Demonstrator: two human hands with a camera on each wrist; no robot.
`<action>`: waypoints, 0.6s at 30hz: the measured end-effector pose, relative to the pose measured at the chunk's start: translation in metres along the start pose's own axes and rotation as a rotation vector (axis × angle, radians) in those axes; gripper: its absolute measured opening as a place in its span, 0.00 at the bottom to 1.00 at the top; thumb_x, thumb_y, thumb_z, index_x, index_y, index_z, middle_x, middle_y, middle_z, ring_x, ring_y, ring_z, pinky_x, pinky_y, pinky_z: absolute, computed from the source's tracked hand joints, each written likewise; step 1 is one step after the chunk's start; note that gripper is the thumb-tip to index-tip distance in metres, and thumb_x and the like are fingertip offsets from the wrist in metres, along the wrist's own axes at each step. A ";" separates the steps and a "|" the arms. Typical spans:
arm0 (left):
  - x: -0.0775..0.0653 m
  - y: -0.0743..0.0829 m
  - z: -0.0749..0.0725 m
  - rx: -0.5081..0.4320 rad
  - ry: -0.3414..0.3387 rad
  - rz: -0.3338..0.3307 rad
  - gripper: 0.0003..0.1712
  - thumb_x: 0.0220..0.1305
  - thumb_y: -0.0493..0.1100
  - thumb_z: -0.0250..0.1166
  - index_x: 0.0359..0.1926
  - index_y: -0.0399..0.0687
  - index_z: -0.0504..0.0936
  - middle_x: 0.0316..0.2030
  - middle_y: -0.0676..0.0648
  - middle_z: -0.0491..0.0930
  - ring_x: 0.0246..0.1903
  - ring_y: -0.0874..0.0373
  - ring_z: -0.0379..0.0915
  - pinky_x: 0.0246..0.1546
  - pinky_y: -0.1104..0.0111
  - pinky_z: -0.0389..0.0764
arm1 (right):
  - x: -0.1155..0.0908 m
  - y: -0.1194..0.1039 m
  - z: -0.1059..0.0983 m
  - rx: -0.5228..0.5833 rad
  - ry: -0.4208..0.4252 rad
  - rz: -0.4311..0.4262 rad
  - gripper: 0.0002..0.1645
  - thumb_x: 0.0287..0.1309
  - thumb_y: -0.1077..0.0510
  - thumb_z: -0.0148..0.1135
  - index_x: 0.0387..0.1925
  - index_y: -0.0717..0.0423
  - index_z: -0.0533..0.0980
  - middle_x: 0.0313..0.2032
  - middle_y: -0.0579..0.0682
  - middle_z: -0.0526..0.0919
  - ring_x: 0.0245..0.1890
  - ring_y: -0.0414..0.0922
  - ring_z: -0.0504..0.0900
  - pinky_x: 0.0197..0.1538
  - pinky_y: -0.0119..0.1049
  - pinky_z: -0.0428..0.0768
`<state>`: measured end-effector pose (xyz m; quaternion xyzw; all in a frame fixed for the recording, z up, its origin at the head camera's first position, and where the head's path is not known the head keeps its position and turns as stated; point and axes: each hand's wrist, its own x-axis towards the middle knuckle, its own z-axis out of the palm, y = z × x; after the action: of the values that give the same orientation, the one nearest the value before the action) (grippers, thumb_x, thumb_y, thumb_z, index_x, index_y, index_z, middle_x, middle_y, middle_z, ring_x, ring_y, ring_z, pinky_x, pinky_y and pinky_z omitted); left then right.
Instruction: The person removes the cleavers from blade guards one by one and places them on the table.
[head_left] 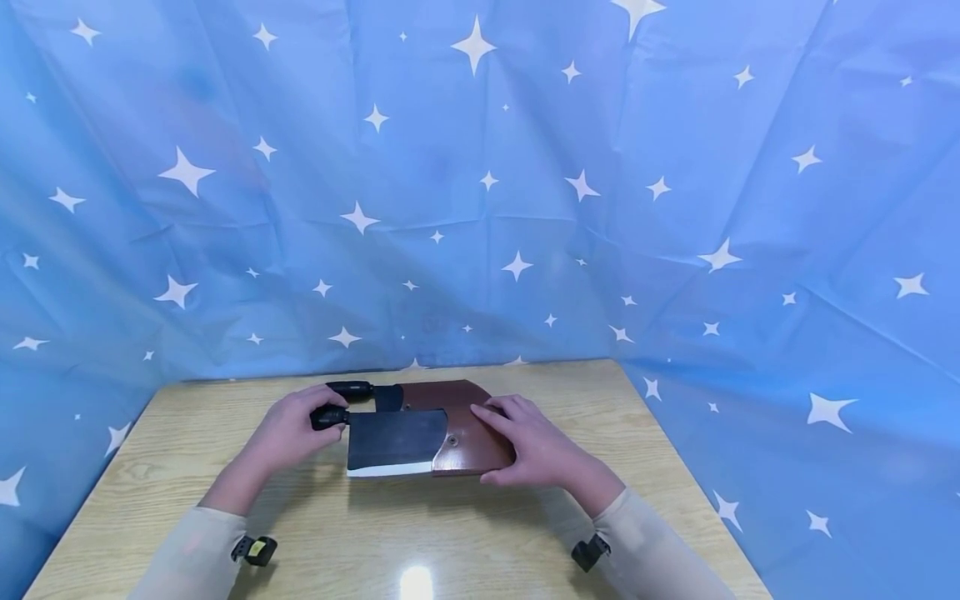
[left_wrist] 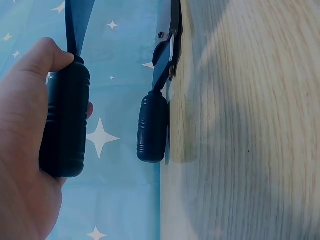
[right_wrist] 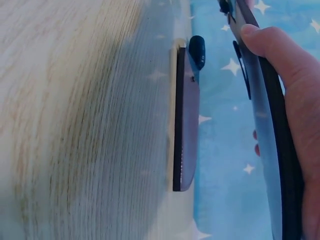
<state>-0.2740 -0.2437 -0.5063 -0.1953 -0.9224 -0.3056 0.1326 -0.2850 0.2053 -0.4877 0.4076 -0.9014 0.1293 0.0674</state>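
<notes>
A cleaver (head_left: 393,440) is held above the table, its dark blade with a bright edge partly inside a brown leather sheath (head_left: 472,442). My left hand (head_left: 285,429) grips its black ridged handle (left_wrist: 67,120), thumb near the blade end. At the other end, my right hand (head_left: 538,446) holds the sheath between thumb and fingers. Behind it a second cleaver lies on the table, its black handle (left_wrist: 152,127) pointing left and its blade in a similar brown sheath (right_wrist: 189,125). The held cleaver hides part of that one in the head view.
The light wooden table (head_left: 420,533) ends at a back edge close behind the second cleaver. A blue curtain with white stars (head_left: 480,208) hangs around the back and sides. A strapped device (head_left: 258,550) is on the left wrist, another (head_left: 588,552) on the right.
</notes>
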 end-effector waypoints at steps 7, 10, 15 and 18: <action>-0.001 0.002 -0.004 0.017 0.000 -0.036 0.17 0.62 0.41 0.79 0.52 0.55 0.89 0.51 0.52 0.88 0.46 0.52 0.84 0.47 0.50 0.83 | -0.001 0.000 0.000 -0.012 -0.010 0.016 0.66 0.52 0.25 0.81 0.86 0.43 0.64 0.75 0.49 0.71 0.73 0.50 0.69 0.74 0.56 0.72; -0.002 0.003 -0.006 0.016 0.002 -0.046 0.17 0.61 0.41 0.79 0.51 0.54 0.89 0.50 0.52 0.88 0.45 0.53 0.83 0.46 0.50 0.83 | -0.001 0.000 0.000 -0.014 -0.012 0.022 0.66 0.52 0.26 0.82 0.86 0.42 0.65 0.75 0.49 0.71 0.74 0.51 0.69 0.74 0.56 0.72; -0.002 0.003 -0.006 0.010 -0.003 -0.049 0.17 0.61 0.42 0.79 0.51 0.54 0.90 0.50 0.52 0.88 0.44 0.53 0.83 0.44 0.51 0.83 | -0.002 0.000 0.000 -0.014 -0.018 0.028 0.66 0.52 0.27 0.82 0.86 0.43 0.65 0.75 0.49 0.71 0.73 0.50 0.69 0.73 0.55 0.73; -0.003 0.002 -0.007 0.008 -0.004 -0.059 0.17 0.61 0.43 0.79 0.51 0.53 0.90 0.50 0.52 0.88 0.43 0.53 0.82 0.43 0.52 0.83 | -0.002 0.000 -0.001 -0.008 -0.022 0.031 0.65 0.52 0.27 0.82 0.85 0.43 0.66 0.75 0.48 0.72 0.73 0.50 0.69 0.73 0.55 0.73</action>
<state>-0.2691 -0.2470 -0.5010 -0.1680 -0.9294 -0.3051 0.1225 -0.2837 0.2076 -0.4875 0.3945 -0.9090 0.1221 0.0570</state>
